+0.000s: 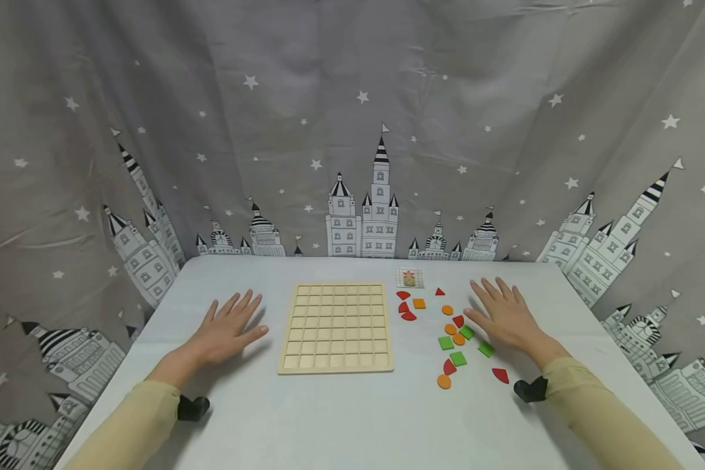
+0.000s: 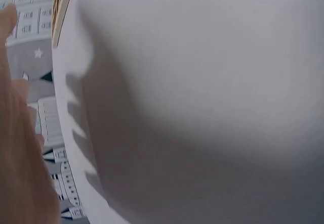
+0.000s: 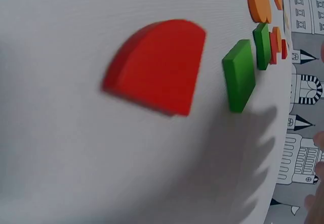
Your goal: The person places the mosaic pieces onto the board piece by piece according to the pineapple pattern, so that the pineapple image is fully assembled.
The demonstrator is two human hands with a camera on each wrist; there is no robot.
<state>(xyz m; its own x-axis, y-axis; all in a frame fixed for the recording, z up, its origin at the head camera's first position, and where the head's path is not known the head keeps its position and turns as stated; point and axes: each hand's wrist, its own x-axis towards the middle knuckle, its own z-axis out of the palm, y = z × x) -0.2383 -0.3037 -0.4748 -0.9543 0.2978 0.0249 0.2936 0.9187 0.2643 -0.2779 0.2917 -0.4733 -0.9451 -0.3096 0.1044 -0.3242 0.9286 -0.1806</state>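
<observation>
My left hand [image 1: 226,333], fingers spread and straight, is held over the white table just left of a pale wooden grid board [image 1: 339,373]. Nothing is in it; its edge shows at the left of the left wrist view. My right hand [image 1: 505,316] is likewise spread out, to the right of scattered flat pieces. Closest to it are a green square [image 1: 485,349], another green square [image 1: 467,333] and a red quarter-circle [image 1: 501,375]. That red quarter-circle [image 3: 159,70] looms large in the right wrist view, beside a green square [image 3: 239,77].
Between board and right hand lie orange discs [image 1: 443,381], several red quarter-circles [image 1: 408,316], an orange square [image 1: 420,303] and a red triangle [image 1: 440,292]. A small picture card [image 1: 409,278] lies near the back edge. A grey curtain [image 1: 305,78] with castles hangs behind the table [image 1: 329,424].
</observation>
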